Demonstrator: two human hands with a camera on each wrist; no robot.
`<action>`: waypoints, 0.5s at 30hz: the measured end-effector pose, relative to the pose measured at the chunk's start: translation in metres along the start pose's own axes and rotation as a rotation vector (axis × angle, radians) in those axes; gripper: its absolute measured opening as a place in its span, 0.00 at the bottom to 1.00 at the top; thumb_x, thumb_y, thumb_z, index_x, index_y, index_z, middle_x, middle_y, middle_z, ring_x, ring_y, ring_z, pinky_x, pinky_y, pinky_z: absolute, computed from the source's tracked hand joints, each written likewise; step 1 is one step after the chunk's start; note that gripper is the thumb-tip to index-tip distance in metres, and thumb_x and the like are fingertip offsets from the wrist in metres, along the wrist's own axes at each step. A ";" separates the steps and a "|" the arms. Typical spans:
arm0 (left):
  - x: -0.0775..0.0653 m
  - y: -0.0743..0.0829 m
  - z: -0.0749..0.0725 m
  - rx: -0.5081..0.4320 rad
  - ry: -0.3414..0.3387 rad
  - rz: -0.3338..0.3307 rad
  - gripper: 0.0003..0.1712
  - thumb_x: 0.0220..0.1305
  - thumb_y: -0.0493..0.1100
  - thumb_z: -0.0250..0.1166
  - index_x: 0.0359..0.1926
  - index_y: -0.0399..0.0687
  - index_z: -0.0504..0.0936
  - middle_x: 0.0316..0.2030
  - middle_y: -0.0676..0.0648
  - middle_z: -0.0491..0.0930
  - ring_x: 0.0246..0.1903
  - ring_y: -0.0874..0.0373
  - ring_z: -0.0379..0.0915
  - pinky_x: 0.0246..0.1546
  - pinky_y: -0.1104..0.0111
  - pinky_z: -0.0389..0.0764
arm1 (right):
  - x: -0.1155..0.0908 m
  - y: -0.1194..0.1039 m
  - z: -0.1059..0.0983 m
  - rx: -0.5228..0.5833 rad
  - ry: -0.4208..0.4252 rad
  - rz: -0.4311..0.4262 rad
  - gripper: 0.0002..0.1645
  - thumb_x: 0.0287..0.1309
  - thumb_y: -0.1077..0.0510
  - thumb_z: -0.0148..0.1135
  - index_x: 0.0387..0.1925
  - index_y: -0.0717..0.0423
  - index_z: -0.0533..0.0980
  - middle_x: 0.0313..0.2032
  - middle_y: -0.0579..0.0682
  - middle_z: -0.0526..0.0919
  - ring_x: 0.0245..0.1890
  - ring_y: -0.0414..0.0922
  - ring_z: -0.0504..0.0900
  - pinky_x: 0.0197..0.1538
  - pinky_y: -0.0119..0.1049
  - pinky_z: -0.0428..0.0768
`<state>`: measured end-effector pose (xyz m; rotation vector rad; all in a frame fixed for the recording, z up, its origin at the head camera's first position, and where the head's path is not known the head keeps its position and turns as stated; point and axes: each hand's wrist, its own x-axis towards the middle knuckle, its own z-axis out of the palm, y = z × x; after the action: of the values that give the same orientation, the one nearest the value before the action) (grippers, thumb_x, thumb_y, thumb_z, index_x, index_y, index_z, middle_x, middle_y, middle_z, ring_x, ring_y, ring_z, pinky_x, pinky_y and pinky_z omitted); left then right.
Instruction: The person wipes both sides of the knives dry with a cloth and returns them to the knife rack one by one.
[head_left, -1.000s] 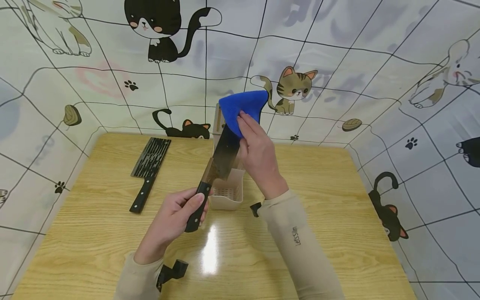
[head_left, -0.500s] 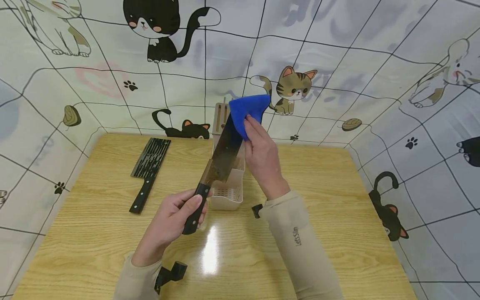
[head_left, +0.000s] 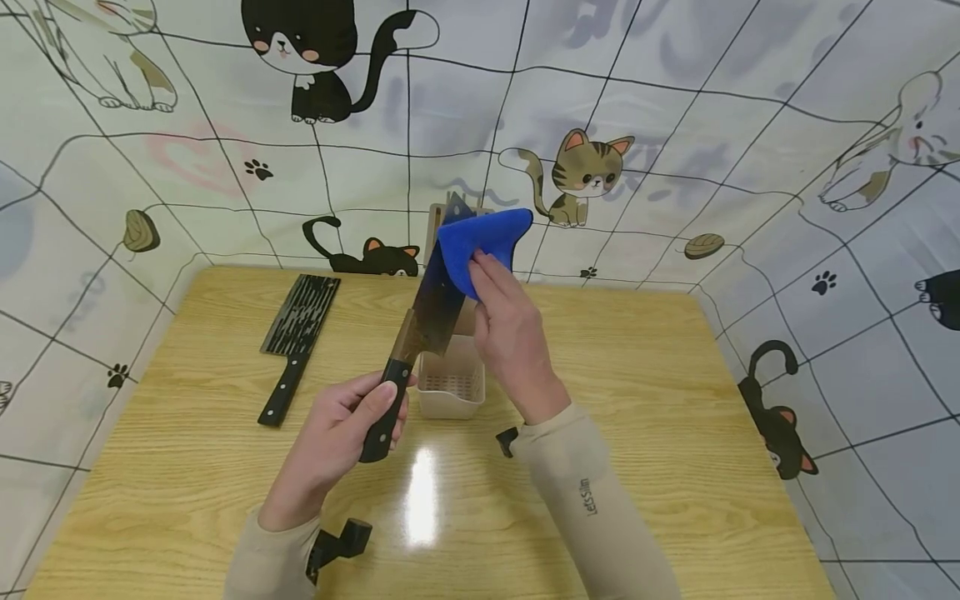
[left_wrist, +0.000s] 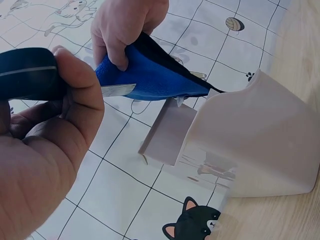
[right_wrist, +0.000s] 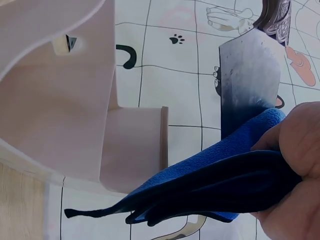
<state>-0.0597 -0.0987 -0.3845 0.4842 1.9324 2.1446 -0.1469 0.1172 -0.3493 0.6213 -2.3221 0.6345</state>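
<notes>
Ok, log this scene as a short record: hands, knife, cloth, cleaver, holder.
left hand: grips the knife by its black handle
right hand: pinches the blue cloth
knife: held above the table, blade pointing away from the person
blue cloth: against the blade
cleaver: on the table, left of the knife, handle toward the person
pale holder: partly hidden behind knife and cloth

Cat-print walls (head_left: 465, 104) around wood-grain table (head_left: 645, 375)

Dark lettering (head_left: 587, 497) reading "LetsSlim", printed lengthwise, on the beige right sleeve (head_left: 603, 525)
</notes>
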 end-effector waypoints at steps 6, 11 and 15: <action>0.001 0.000 0.002 0.008 -0.011 0.042 0.18 0.76 0.42 0.49 0.49 0.28 0.75 0.29 0.41 0.75 0.23 0.55 0.73 0.24 0.63 0.79 | 0.004 0.005 -0.002 0.006 0.012 0.032 0.22 0.62 0.73 0.49 0.57 0.66 0.76 0.58 0.60 0.77 0.62 0.54 0.74 0.63 0.42 0.70; 0.000 0.000 0.002 0.003 -0.011 0.034 0.19 0.76 0.42 0.48 0.51 0.27 0.75 0.29 0.41 0.75 0.24 0.56 0.73 0.24 0.64 0.80 | 0.004 0.004 -0.001 -0.001 0.003 0.028 0.22 0.62 0.73 0.49 0.57 0.66 0.76 0.58 0.60 0.77 0.62 0.54 0.74 0.64 0.42 0.70; 0.000 0.001 0.000 0.004 0.003 0.010 0.21 0.76 0.44 0.49 0.52 0.27 0.75 0.30 0.40 0.75 0.24 0.56 0.74 0.25 0.64 0.80 | 0.000 -0.003 0.000 0.000 0.004 -0.016 0.23 0.60 0.74 0.49 0.56 0.66 0.76 0.57 0.60 0.78 0.61 0.54 0.75 0.64 0.41 0.70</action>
<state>-0.0597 -0.0983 -0.3835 0.4930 1.9405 2.1491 -0.1455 0.1152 -0.3486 0.6378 -2.3116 0.6272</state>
